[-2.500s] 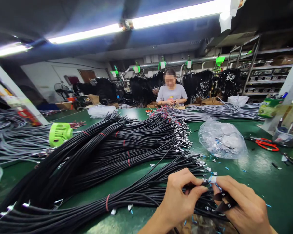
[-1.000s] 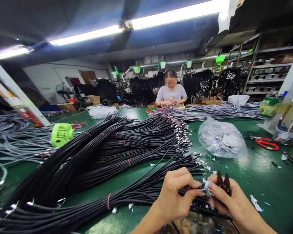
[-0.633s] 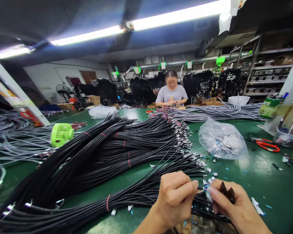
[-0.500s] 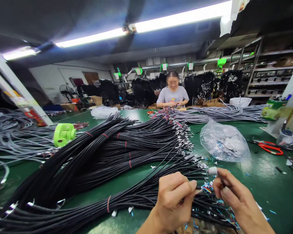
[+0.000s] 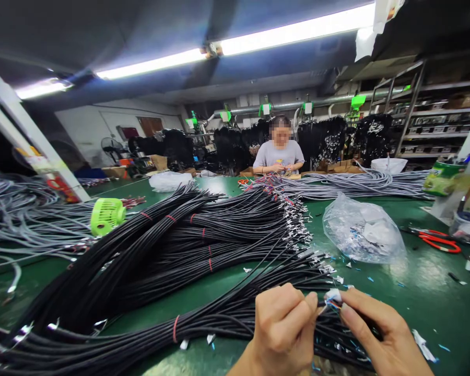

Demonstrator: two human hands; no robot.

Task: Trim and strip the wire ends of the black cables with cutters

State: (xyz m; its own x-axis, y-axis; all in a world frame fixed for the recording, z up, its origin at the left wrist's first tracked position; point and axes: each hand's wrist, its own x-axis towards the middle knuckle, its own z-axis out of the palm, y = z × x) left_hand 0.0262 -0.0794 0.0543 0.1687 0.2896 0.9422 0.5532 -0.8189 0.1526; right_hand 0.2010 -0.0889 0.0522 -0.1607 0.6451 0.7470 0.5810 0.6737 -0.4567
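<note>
My left hand [image 5: 284, 329] is closed around a black cable [image 5: 320, 303], with its end pointing right. Fine coloured wires [image 5: 332, 303], blue and orange among them, fan out from that end. My right hand [image 5: 379, 334] pinches at these wires between thumb and index finger. A white cover [image 5: 334, 295] wraps the index fingertip. Under both hands lies a bundle of black cables [image 5: 215, 313] tied with a red band [image 5: 175, 329]. Their stripped ends are partly hidden by my hands.
A larger pile of black cables [image 5: 152, 261] fills the table's middle. To the right lie a clear plastic bag of scraps [image 5: 362, 235] and red-handled pliers [image 5: 438, 241]. A green fan [image 5: 106, 215] stands left. Across the table sits a person [image 5: 280, 151]. Grey cables [image 5: 360, 185] lie behind.
My right hand has moved left and closed its thumb and index finger on the wires at the cable end. The left hand keeps its grip, and the view has shifted slightly.
</note>
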